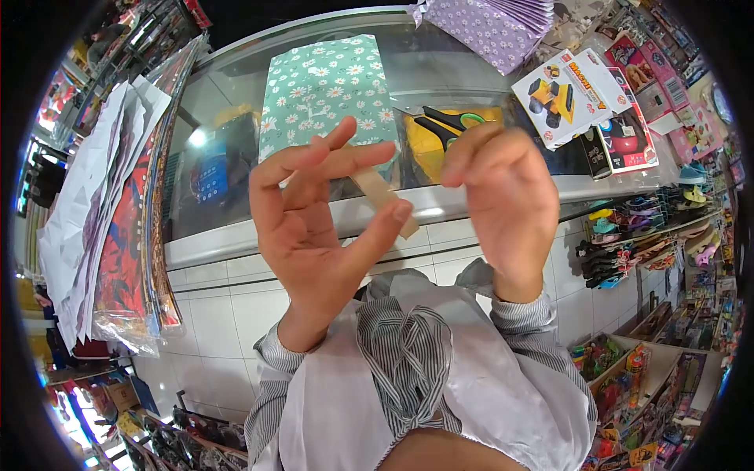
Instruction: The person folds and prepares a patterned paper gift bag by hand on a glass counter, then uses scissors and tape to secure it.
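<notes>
My left hand (314, 204) is raised over the counter's near edge, some fingers spread. Between its index finger and thumb runs a short strip of beige tape (375, 188), slanting down to the right. My right hand (510, 204) is beside it, fingers curled in toward the thumb and slightly blurred; whether anything is in them I cannot make out. Beyond my left hand lies a flat green daisy-print paper packet (326, 94), partly covered by my fingers. Black-handled scissors (444, 124) with green inside the grips rest near my right hand, over a yellow packet (424, 153).
The glass counter (236, 169) has a metal front rim. A purple floral pleated paper piece (491, 35) lies at the back. A toy truck box (569, 98) and other boxes stand right. Paper sheets (94, 204) hang left. Shelves of goods (644, 235) flank the right side.
</notes>
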Motion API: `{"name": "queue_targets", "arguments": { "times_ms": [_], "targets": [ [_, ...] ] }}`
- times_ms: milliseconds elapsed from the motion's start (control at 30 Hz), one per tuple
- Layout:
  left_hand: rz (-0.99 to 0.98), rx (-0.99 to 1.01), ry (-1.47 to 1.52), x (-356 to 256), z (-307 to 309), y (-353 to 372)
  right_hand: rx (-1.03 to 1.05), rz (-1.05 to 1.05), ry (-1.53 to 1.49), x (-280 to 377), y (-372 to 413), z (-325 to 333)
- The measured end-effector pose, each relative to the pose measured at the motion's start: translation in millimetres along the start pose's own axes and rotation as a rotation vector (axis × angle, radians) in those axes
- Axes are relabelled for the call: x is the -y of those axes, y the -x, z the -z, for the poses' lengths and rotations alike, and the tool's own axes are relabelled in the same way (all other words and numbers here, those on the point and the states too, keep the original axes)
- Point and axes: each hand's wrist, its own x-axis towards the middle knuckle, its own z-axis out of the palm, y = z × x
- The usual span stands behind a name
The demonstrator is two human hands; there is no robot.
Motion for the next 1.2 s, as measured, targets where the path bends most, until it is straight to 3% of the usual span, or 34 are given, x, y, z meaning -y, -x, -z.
{"name": "queue_targets", "arguments": {
  "times_ms": [33,133,167,267,400,900,967,1100,1200],
  "targets": [
    [0.014,-0.008,0.003,-1,1,0,-0.042,-0.136,-0.359,-1,1,4],
    [0.054,-0.028,0.015,-4,1,2,0.054,-0.178,-0.871,-11,1,8],
    [0.066,-0.034,0.016,-5,1,2,0.086,-0.142,-0.802,-11,2,8],
    [0.075,-0.035,-0.008,-7,2,3,0.017,0.053,-0.165,-8,10,-1],
    [0.077,-0.039,-0.016,-6,3,4,0.042,0.164,0.072,-11,16,-4],
    [0.069,-0.049,-0.022,-12,2,8,0.084,0.223,0.152,-6,23,-9],
    [0.069,-0.055,-0.023,-12,2,9,-0.007,0.251,0.092,-8,22,-20],
    [0.075,-0.064,-0.035,-13,2,10,0.014,0.284,0.357,-4,23,-14],
    [0.073,-0.062,-0.05,-15,2,10,0.052,0.299,0.32,-8,24,-8]
  ]
}}
